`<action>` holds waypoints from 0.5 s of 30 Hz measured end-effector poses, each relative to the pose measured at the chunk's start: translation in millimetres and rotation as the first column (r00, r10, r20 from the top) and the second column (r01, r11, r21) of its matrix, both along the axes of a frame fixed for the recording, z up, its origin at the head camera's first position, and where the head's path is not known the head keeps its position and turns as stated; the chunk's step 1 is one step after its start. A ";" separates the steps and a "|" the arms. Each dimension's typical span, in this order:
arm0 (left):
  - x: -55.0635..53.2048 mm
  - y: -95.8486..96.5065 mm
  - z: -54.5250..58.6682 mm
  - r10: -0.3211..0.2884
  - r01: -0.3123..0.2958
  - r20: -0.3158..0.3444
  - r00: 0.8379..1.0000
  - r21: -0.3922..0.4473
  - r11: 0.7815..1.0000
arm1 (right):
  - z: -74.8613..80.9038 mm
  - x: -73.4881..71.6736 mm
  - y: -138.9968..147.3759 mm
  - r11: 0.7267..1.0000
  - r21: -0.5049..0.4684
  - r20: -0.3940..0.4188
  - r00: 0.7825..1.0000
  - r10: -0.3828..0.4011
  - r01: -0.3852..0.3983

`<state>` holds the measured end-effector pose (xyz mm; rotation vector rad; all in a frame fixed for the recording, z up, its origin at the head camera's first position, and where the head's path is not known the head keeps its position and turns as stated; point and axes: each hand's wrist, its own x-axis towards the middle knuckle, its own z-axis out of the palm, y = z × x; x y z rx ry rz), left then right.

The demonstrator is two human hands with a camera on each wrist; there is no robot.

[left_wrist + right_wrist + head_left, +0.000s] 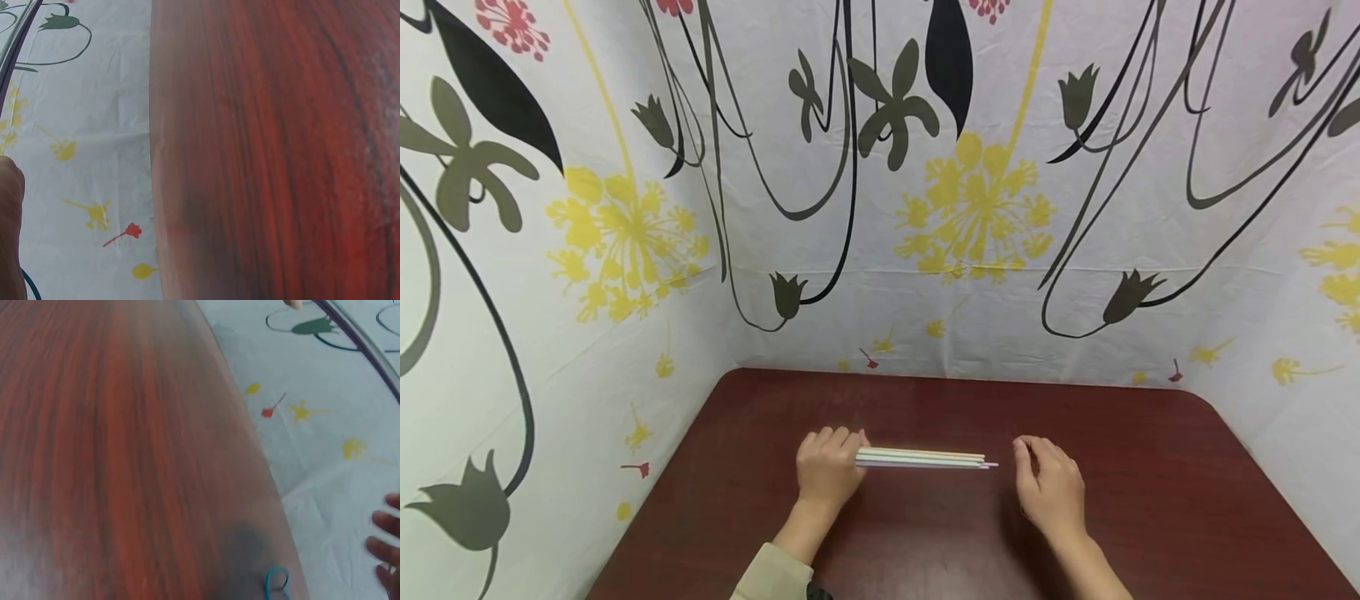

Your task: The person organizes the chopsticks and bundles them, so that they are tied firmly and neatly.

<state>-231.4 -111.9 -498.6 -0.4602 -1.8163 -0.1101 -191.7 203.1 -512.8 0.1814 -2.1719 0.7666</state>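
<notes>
My left hand [827, 468] grips one end of a bundle of thin, straight, pale sticks [921, 458], with whitish, yellowish and lilac tones. The bundle points sideways to the right over the table, and its free ends are slightly uneven. Facing those ends across a short gap, my right hand [1054, 487] is empty, its fingers loosely bent. In the left wrist view, the sticks [14, 47] cross the top left corner above part of the left hand [9, 225]. The right wrist view has the sticks [365, 344] at top right and the right fingers [384, 540] spread below them.
A dark red-brown wood-grain table [925, 542] lies under both hands. White cloth [880, 325] printed with flowers hangs behind it and along both sides. A thin teal loop [276, 581] shows low in the right wrist view.
</notes>
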 end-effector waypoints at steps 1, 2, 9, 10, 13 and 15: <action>0.3 0.2 0.0 -0.001 0.001 0.005 1.000 0.002 1.000 | -2.2 0.9 2.3 1.000 0.015 0.055 0.998 -0.008 0.007; 0.6 0.3 -0.3 -0.002 0.002 0.009 1.000 0.004 1.000 | -4.7 1.6 4.9 0.999 0.031 0.109 0.994 -0.017 0.014; 2.0 0.4 -3.0 -0.002 0.002 0.031 1.000 0.017 1.000 | -18.9 4.6 23.6 0.993 0.120 0.455 0.889 -0.046 -0.010; 2.2 0.4 -3.5 -0.002 0.001 0.036 0.999 0.018 1.000 | -19.8 4.3 26.1 0.991 0.133 0.484 0.874 -0.046 -0.021; 2.9 0.3 -4.7 -0.004 0.003 0.048 0.999 0.022 1.000 | -22.7 4.0 33.7 0.985 0.164 0.537 0.843 -0.043 -0.054; 3.3 0.4 -5.3 -0.007 0.006 0.054 0.999 0.022 1.000 | -24.4 4.5 37.9 0.981 0.179 0.544 0.838 -0.041 -0.068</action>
